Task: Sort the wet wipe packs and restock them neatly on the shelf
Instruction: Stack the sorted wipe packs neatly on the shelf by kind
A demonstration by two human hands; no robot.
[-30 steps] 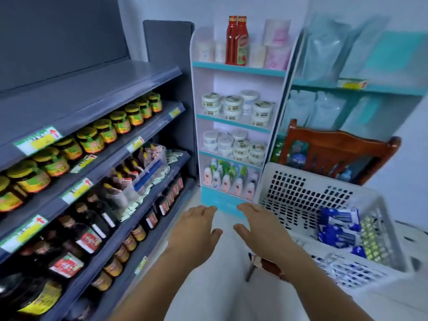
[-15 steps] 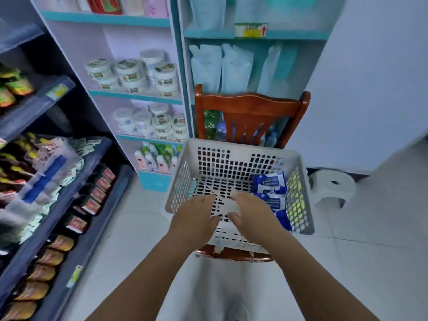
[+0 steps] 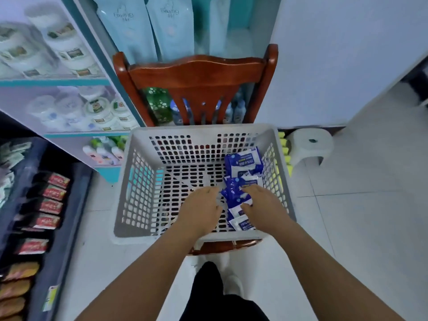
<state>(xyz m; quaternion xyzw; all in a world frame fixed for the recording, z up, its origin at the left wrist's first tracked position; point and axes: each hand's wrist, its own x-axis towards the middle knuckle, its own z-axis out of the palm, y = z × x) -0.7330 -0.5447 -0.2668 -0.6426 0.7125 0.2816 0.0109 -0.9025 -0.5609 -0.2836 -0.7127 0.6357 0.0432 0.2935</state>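
A white perforated basket sits on the seat of a wooden chair. Several blue-and-white wet wipe packs lie along its right side. Both my hands are down inside the basket. My right hand rests over the nearer packs, its fingers spread across them and its thumb against one pack. My left hand is just left of the packs, palm down with relaxed fingers, holding nothing that I can see.
A dark shelf with red-labelled jars runs along the left. A white-and-teal shelf unit with tubs and bottles stands behind the chair at left. A small white stool is on the tiled floor at right.
The view swung from the left shelf down onto the basket. Both hands went from hovering in front of me into the basket, the right one reaching the wipe packs.
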